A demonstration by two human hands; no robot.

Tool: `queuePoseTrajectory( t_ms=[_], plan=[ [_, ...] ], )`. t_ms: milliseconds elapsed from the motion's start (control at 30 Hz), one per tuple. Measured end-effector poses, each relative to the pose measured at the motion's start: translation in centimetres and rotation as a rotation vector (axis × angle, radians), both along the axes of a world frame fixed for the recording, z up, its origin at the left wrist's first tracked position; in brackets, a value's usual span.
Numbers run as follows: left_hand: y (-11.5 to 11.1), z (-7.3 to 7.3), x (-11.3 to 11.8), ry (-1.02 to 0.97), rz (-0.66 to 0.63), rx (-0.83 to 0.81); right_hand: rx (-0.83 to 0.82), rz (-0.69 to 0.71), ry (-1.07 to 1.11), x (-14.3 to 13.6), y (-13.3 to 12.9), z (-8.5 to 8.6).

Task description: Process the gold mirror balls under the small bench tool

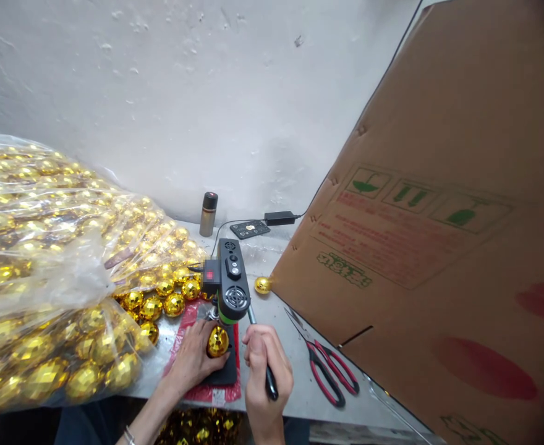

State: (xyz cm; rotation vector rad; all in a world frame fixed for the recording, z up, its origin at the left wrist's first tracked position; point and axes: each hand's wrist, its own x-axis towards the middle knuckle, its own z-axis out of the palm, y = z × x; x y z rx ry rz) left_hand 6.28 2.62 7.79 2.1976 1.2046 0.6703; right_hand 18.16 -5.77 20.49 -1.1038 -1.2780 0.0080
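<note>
Gripping a faceted gold ball (217,342) between thumb and fingers, the left hand (195,361) sits at six to seven o'clock of a small dark press (233,278), taken as the dial's centre. The ball is beneath the press's head, at about six o'clock. At five o'clock the right hand (272,361) is wrapped around the black-ended metal lever (271,386).

A large clear plastic bag (80,272) fills nine o'clock, packed with shiny gold balls like the held one; its film is crinkled, bunched and whitish near the middle. Loose balls (174,305) lie beside it at eight to nine o'clock. More gold balls (193,428) show below the surface's (284,392) near edge, at six to seven; what holds them is hidden. A brown cardboard box (439,136), printed green and red, leans large at three o'clock; its contents cannot be seen. One round ball (263,285) rests just beside its lower corner.

Glossy red sheeting (191,321) lies beneath the press. Scissors (330,371) with looped red-and-black handles lie at four o'clock; a dark-capped cylindrical bottle (208,214) stands upright at eleven.
</note>
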Motion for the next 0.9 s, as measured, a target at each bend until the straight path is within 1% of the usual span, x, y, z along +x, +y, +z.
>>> queuePoseTrajectory(
  t_ms=[100, 167, 233, 367, 433, 500, 633, 900],
  plan=[
    [-0.3, -1.2, 0.2, -0.032, 0.044, 0.037, -0.001, -0.014, -0.008, 0.0, 0.0, -0.5],
    [-0.5, -1.5, 0.2, -0.045, 0.048, 0.031, 0.011, -0.028, -0.026, 0.0, -0.1, -1.1],
    [-0.5, -1.4, 0.2, -0.055, 0.053, 0.012, 0.027, -0.044, -0.037, 0.0, -0.1, -2.0],
    [-0.6, -1.0, 0.2, -0.069, 0.060, -0.022, 0.054, -0.067, -0.032, 0.1, 0.0, -4.7],
    [-0.7, -1.0, 0.1, -0.076, 0.060, -0.021, 0.077, -0.070, -0.019, 0.1, 0.2, -5.9],
    [-0.7, -1.2, 0.1, -0.081, 0.060, -0.014, 0.095, -0.076, 0.003, 0.0, 0.3, -6.6],
    [-0.7, -1.6, 0.2, -0.091, 0.062, -0.006, 0.107, -0.105, 0.037, -0.3, 0.6, -7.3],
    [-0.7, -1.5, 0.3, -0.070, 0.068, -0.019, 0.114, -0.107, 0.053, -0.5, 0.7, -7.6]
  ],
)
